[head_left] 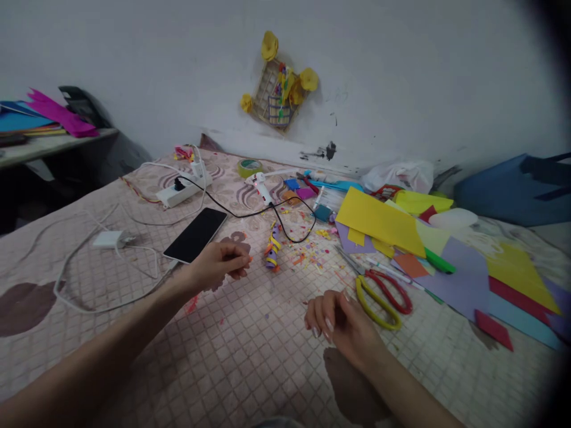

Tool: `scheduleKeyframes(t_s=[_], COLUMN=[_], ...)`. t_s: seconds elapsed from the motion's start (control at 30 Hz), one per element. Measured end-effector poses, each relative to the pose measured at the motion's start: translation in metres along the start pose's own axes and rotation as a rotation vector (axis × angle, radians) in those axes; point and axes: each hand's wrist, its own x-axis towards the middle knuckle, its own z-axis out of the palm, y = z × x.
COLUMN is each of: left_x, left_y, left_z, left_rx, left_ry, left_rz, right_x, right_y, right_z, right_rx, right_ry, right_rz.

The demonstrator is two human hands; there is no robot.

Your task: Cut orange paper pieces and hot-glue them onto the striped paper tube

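My left hand [224, 260] hovers over the tablecloth beside a phone [196, 233], fingers pinched together. A small orange bit shows at its fingertips, too small to name. Just right of it lies a purple paper roll with a yellow strip wound round it [272, 248]. My right hand [339, 321] is loosely closed with its fingers curled in, and whatever is inside them, if anything, is hidden. Close to that hand rest scissors [378, 295] with one red and one yellow handle. Beyond the roll lies a white glue gun [263, 187] with a black cord.
Coloured paper sheets [379, 220] are heaped at the right, and paper scraps [312, 255] litter the middle. A power strip [184, 190], a white charger [108, 239] with cable and a tape roll [250, 167] sit farther back. A decoration with yellow flowers [281, 95] hangs on the wall.
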Motion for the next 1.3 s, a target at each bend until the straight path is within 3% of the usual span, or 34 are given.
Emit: scheduleKeyframes(t_s=[0.2, 0.4, 0.5, 0.63, 0.8, 0.9, 1.0, 1.17, 1.3], left_x=[0.01, 0.02, 0.031, 0.045, 0.051, 0.049, 0.046, 0.044, 0.047], left_y=[-0.004, 0.003, 0.004, 0.004, 0.016, 0.023, 0.021, 0.006, -0.004], left_z=[0.001, 0.004, 0.007, 0.011, 0.014, 0.013, 0.01, 0.005, 0.004], left_rx=[-0.031, -0.042, -0.012, 0.016, 0.022, 0.027, 0.01, -0.055, -0.07], left_ry=[-0.06, -0.029, -0.024, -0.039, -0.023, 0.003, 0.03, 0.037, 0.017], left_rz=[0.037, -0.005, 0.0, 0.101, 0.156, 0.143, 0.108, 0.077, 0.075], right_x=[-0.002, -0.003, -0.004, -0.005, -0.003, -0.002, -0.006, -0.019, -0.025], right_y=[0.01, 0.013, 0.009, -0.004, -0.023, -0.032, -0.04, -0.042, -0.038], right_z=[-0.003, -0.004, -0.009, -0.021, -0.05, -0.076, -0.106, -0.147, -0.151], right_rx=[0.018, -0.08, -0.251, -0.622, -0.841, -0.932, -1.184, -1.514, -1.544], right_ry=[0.025, 0.057, 0.045, 0.102, 0.253, 0.393, 0.507, 0.437, 0.44], right_rz=[-0.022, -0.04, -0.071, -0.056, -0.057, -0.06, -0.047, 0.037, 0.138])
